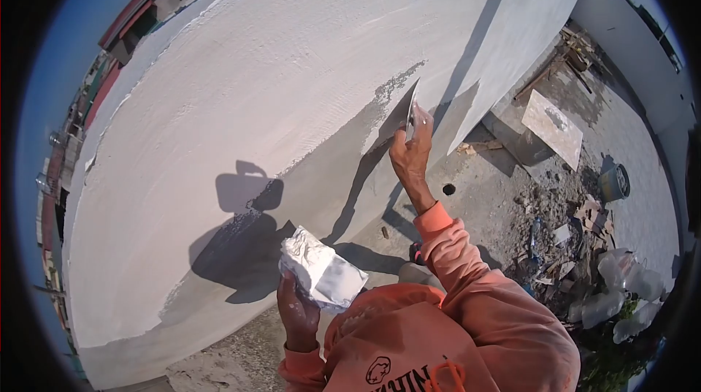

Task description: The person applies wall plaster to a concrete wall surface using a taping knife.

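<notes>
My left hand (299, 311) is wrapped round the underside of a small putty board (343, 282), close to my chest. A thick heap of white putty (307, 253) covers the board's left side. My right hand (413, 145) is closed on a putty knife (411, 105), its thin blade seen nearly edge-on against the wall. White putty coats much of the wall (292, 48), while a bare grey band (321, 180) runs along its lower part. A ragged putty edge lies just left of the blade. The handle is mostly hidden by my fingers.
Shadows fall across the wall. On the ground to the right are a board leaning on a block (553, 129), a bucket (614, 182), rubble, cardboard scraps (595, 218) and plastic bags (628, 275). A small hole (448, 189) shows in the floor near my right arm.
</notes>
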Tool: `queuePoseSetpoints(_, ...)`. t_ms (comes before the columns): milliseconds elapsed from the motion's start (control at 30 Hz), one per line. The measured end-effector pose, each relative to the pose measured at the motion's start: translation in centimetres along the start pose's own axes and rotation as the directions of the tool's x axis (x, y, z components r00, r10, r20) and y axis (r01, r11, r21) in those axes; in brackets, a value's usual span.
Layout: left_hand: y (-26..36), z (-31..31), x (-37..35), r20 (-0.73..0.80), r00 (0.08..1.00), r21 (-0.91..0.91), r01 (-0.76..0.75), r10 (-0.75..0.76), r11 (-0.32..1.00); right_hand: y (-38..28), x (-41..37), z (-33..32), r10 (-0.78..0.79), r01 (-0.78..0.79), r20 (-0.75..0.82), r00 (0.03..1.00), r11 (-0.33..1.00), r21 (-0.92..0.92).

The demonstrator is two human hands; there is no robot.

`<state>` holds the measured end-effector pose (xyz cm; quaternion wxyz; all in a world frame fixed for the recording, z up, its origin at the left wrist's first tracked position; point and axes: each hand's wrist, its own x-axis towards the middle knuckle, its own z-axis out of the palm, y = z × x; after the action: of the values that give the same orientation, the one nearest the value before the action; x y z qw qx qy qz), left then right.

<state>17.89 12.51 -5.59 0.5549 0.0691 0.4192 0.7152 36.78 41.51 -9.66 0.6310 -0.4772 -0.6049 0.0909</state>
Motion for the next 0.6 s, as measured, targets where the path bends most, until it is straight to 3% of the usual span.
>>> queuePoseSetpoints(267, 1.5, -5.3, -1.1, -0.043, 0.997, 0.078, -0.055, 0.059, 0.995, -9.1, -7.9, 3.4, -0.085, 0.083, 0.113, 0.990, 0.996, 0.027)
queuePoseSetpoints(400, 1.8, -2.5, -1.6, 0.026, 0.999, 0.037, -0.044, 0.043, 0.998, -10.4, -8.9, 0.7, -0.130, 0.102, 0.238, 0.962, 0.987, 0.127)
queuePoseSetpoints(500, 1.1, -2.2, -1.3, 0.059, 0.997, 0.008, -0.047, 0.047, 0.999, -9.6, -7.2, -3.8, 0.062, -0.242, 0.462, 0.885, 0.908, 0.341)
queuePoseSetpoints(600, -0.1, -2.0, -0.9, 0.045, 0.998, -0.009, -0.051, 0.051, 0.999, -4.7, -5.3, -7.1, 0.397, -0.513, 0.504, 0.767, 0.851, 0.111)
